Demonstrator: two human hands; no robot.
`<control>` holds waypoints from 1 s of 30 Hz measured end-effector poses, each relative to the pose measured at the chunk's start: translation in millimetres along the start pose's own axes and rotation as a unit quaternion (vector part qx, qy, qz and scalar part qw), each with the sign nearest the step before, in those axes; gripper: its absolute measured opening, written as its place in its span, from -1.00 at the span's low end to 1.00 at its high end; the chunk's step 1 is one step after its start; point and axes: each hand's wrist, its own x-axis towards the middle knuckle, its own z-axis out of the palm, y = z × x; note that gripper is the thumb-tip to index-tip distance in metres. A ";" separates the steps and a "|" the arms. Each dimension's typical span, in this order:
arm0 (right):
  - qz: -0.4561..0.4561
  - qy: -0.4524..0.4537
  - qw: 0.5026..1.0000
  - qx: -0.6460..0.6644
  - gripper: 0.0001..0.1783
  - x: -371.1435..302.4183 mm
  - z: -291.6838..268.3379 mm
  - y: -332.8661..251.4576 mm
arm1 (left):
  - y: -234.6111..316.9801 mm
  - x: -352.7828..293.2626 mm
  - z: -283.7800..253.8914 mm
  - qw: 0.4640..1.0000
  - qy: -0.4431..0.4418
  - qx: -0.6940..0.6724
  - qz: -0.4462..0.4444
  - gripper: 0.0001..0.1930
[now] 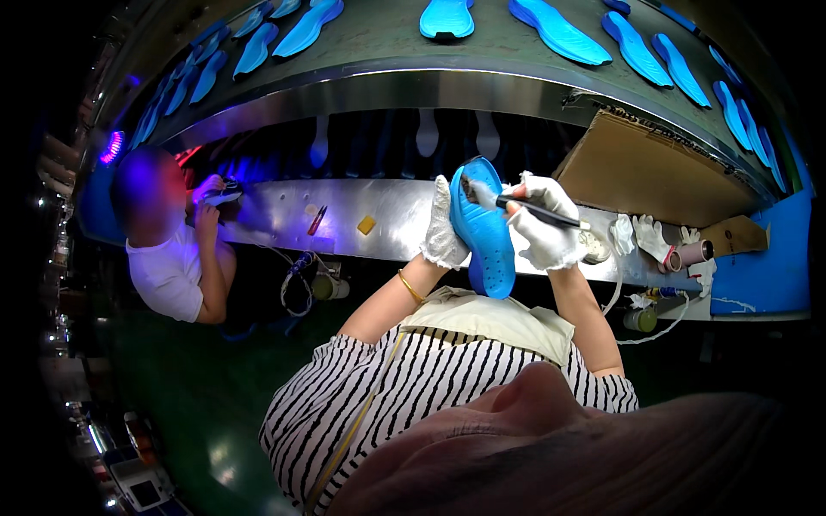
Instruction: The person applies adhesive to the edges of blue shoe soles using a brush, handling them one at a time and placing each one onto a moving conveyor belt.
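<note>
One long belt [379,39] curves across the top, carrying well over a dozen blue soles [447,21]; they crowd too closely at the left end for an exact count. Below it runs one metal counter [391,202], with one sheet of cardboard [658,163] leaning at its right. One co-worker [163,271] sits at the left, holding one pale piece [222,199] in two hands.

One blue sole [484,232] is held tilted before the person's chest, its far part over the counter's front edge. Two hands in white gloves are on the work: the left hand [445,228] grips the sole along its left side, some fingers hidden behind; the right hand [546,225] has its fingers closed around one dark-handled brush [544,214], bristles at a dark patch near the sole's far end.

Two round containers [639,321] sit below the counter's front edge, one to each side. At least two loose gloves [651,236] lie at the right. Left of the sole are one red slim tool [317,220] and, smallest, one yellow block [366,224].
</note>
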 end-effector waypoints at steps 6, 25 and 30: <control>-0.182 -0.036 0.963 -0.196 -0.76 -0.5 17.4 -5.7 | 10.4 6.3 -7.0 0.999 -0.001 -0.028 -0.041 -0.01; 0.090 0.027 0.993 -0.068 -0.86 -36.3 -11.7 21.0 | 16.1 -31.5 -25.5 0.975 -0.126 0.071 -0.170 0.00; 0.033 -0.058 0.993 -0.101 -0.86 -39.1 -0.7 14.3 | 7.9 -18.4 -29.9 0.985 0.007 0.155 -0.079 -0.05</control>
